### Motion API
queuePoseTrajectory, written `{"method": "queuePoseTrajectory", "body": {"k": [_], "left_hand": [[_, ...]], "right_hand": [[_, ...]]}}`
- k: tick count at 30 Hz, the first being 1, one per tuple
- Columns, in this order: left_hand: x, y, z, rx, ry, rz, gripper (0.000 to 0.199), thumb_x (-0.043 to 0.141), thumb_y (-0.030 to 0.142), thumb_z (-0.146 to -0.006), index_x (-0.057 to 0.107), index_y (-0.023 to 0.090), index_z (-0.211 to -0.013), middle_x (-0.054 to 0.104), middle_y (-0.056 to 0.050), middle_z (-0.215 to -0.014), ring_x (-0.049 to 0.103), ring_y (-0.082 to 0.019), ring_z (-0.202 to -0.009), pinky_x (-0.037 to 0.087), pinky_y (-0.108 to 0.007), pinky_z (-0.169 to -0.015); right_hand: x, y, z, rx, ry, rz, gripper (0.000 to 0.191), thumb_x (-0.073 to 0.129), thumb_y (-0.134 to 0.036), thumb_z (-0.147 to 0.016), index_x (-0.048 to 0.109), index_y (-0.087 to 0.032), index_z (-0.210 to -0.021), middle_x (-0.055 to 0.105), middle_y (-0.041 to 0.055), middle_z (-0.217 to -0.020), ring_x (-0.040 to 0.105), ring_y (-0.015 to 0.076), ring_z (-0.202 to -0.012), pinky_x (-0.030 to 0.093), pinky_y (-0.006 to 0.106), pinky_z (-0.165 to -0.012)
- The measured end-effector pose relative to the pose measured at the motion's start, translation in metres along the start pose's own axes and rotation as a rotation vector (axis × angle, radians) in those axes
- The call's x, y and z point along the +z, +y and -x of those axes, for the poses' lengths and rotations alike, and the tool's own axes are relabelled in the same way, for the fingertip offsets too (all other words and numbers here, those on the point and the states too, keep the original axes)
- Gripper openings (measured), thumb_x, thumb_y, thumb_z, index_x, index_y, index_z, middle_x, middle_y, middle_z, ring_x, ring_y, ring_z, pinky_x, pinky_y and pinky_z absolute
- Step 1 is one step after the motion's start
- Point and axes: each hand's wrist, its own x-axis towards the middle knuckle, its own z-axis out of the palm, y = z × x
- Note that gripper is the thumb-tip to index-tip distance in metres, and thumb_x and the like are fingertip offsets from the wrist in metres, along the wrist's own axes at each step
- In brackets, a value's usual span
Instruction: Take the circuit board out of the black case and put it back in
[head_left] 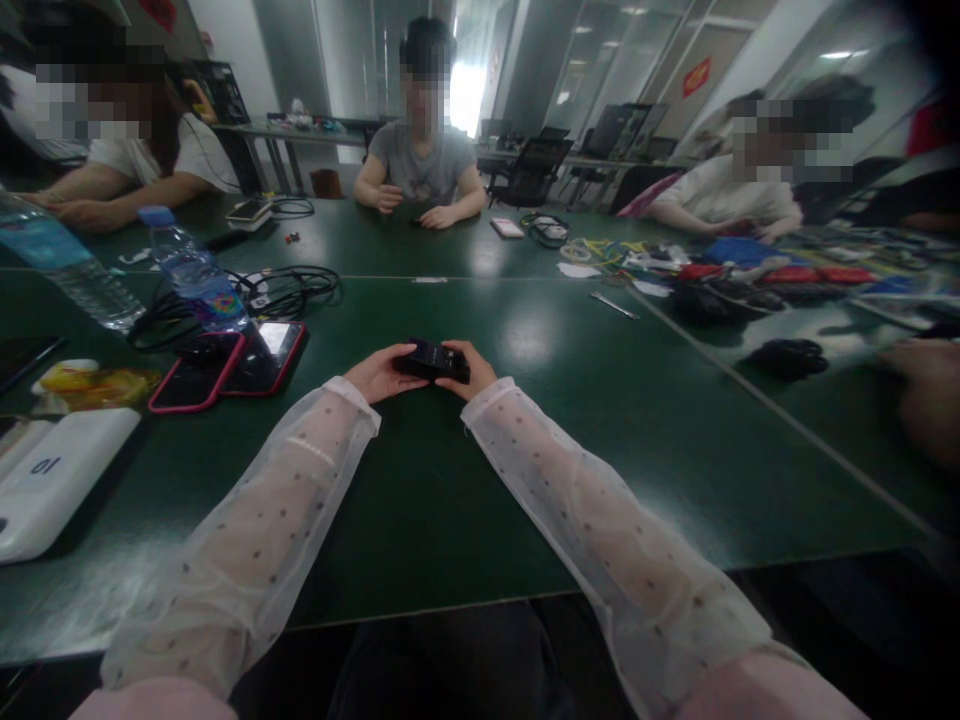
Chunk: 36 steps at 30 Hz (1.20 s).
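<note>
A small black box-like device (pixel 430 361) is held between my two hands over the green table (pixel 480 470). My left hand (pixel 384 373) grips its left end, thumb on top and fingers at the front side. At its right end, my right hand (pixel 470 371) has thumb and fingers closed round the edge. Small light markings and some uneven detail show on the device's upper face; they are too small to read. Both my forearms wear sheer white dotted sleeves.
Left stand bottles (pixel 196 275), phones in pink-red cases (pixel 196 375), black cables (pixel 300 285) and a white case marked 01 (pixel 64 480). Right are a thin metal tool (pixel 615 306), coloured cables (pixel 615 255) and a black bundle (pixel 787 358). Several people sit around the table.
</note>
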Motion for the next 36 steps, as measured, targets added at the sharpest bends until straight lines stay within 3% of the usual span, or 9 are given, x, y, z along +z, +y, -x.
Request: {"method": "queuePoseTrajectory", "body": {"k": [3, 8, 13, 21, 31, 36], "left_hand": [[0.003, 0.001, 0.002, 0.004, 0.002, 0.001, 0.043, 0.057, 0.020, -0.088, 0.050, 0.010, -0.129, 0.066, -0.017, -0.109, 0.065, -0.026, -0.104, 0.048, -0.043, -0.099], [0.006, 0.001, 0.001, -0.019, 0.007, -0.024, 0.054, 0.058, 0.040, -0.090, 0.047, 0.011, -0.134, 0.064, -0.019, -0.117, 0.065, -0.027, -0.104, 0.051, -0.040, -0.094], [0.001, 0.000, -0.004, -0.036, 0.012, -0.021, 0.061, 0.048, 0.052, -0.092, 0.043, 0.013, -0.139, 0.064, -0.018, -0.119, 0.065, -0.027, -0.104, 0.048, -0.042, -0.096], [-0.004, 0.001, -0.006, -0.062, -0.014, 0.033, 0.055, 0.036, 0.048, -0.097, 0.038, 0.016, -0.142, 0.066, -0.016, -0.115, 0.067, -0.026, -0.100, 0.046, -0.044, -0.096], [-0.003, 0.000, -0.005, -0.048, -0.014, 0.043, 0.059, 0.034, 0.050, -0.097, 0.031, 0.014, -0.143, 0.067, -0.016, -0.108, 0.068, -0.026, -0.095, 0.044, -0.045, -0.098], [-0.004, 0.000, -0.005, -0.051, -0.033, 0.037, 0.057, 0.031, 0.051, -0.097, 0.036, 0.013, -0.138, 0.068, -0.016, -0.103, 0.068, -0.028, -0.094, 0.043, -0.045, -0.099]], "right_hand": [[0.001, 0.002, 0.000, 0.022, -0.002, 0.008, 0.064, 0.074, -0.032, -0.069, 0.047, -0.024, -0.127, 0.058, 0.0105, -0.125, 0.058, 0.0282, -0.117, 0.045, 0.049, -0.099], [0.004, 0.004, 0.000, 0.093, 0.015, -0.030, 0.065, 0.075, -0.035, -0.067, 0.049, -0.024, -0.125, 0.060, 0.0105, -0.123, 0.059, 0.0285, -0.114, 0.047, 0.048, -0.097], [0.003, 0.002, 0.000, 0.103, 0.023, -0.043, 0.064, 0.076, -0.037, -0.066, 0.051, -0.022, -0.123, 0.062, 0.0107, -0.119, 0.061, 0.0282, -0.112, 0.047, 0.047, -0.097], [0.000, -0.006, 0.001, 0.130, 0.025, -0.086, 0.059, 0.075, -0.039, -0.066, 0.053, -0.023, -0.118, 0.064, 0.0085, -0.115, 0.062, 0.0263, -0.106, 0.050, 0.045, -0.092], [0.007, 0.008, 0.001, 0.172, 0.101, -0.251, 0.062, 0.079, -0.045, -0.060, 0.055, -0.023, -0.113, 0.064, 0.0077, -0.110, 0.064, 0.0255, -0.103, 0.050, 0.046, -0.092], [0.001, 0.006, -0.003, 0.177, 0.135, -0.326, 0.067, 0.080, -0.052, -0.058, 0.055, -0.023, -0.113, 0.065, 0.0088, -0.112, 0.064, 0.0259, -0.103, 0.050, 0.047, -0.094]]}}
